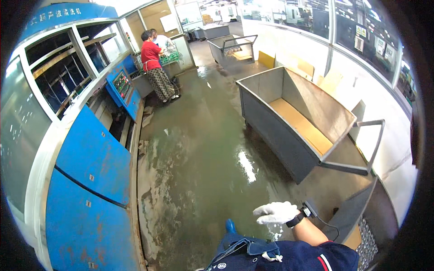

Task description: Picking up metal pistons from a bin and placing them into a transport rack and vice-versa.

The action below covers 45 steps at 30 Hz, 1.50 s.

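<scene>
My right hand [276,212] wears a white glove and reaches in front of my body over the wet floor. Its fingers stretch out to the left with a gap between them, and nothing is in them. A black strap with a small device [302,215] sits round that wrist, and a cable runs from it. Beyond the hand stands a grey metal cart [280,144] with a brown sheet [300,124] on its bottom and a bar handle [346,168] at the near end. My left hand does not show.
A blue machine [92,158] with a control panel [123,86] lines the left side. Two people, one in a red top [150,55], stand by its far end. Another cart [230,49] stands farther off. At lower right, a bin [357,212] holds many small metal parts [367,246].
</scene>
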Available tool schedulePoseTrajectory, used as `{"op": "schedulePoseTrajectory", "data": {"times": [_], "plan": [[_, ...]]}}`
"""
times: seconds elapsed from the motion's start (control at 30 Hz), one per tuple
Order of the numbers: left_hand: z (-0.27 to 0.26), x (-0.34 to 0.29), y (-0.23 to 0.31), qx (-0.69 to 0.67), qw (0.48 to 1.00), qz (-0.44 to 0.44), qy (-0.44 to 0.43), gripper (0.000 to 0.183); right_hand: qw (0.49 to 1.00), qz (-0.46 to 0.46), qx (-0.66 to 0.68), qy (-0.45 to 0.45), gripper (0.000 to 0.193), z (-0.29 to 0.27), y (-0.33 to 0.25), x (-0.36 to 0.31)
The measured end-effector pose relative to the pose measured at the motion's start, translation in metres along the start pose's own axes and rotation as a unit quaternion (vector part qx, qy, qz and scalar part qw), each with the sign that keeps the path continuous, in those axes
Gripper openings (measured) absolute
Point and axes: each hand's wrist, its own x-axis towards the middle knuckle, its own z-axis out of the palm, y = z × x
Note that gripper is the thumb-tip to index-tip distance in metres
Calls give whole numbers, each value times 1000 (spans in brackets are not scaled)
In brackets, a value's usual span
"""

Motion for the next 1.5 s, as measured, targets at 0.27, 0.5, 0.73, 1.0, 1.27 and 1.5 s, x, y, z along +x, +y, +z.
{"op": "schedulePoseTrajectory", "data": {"times": [0.27,0.5,0.73,1.0,1.27,1.5], "plan": [[-137,75,34,1,999,3,-37,42,969,206,-112,73,54,-104,31,96],[-431,181,144,411,898,154,-31,45,970,187,-36,154,56,-197,9,193],[-616,219,342,-231,930,216,186,53,958,265,1,106,54,-271,81,280],[-579,340,287,229,968,96,-43,58,976,168,-57,129,55,-447,119,420],[-630,340,296,5,998,33,-55,47,990,52,-110,73,54,-565,150,605],[-770,441,370,44,992,64,-102,46,993,62,-95,15,55,-638,144,725]]}}
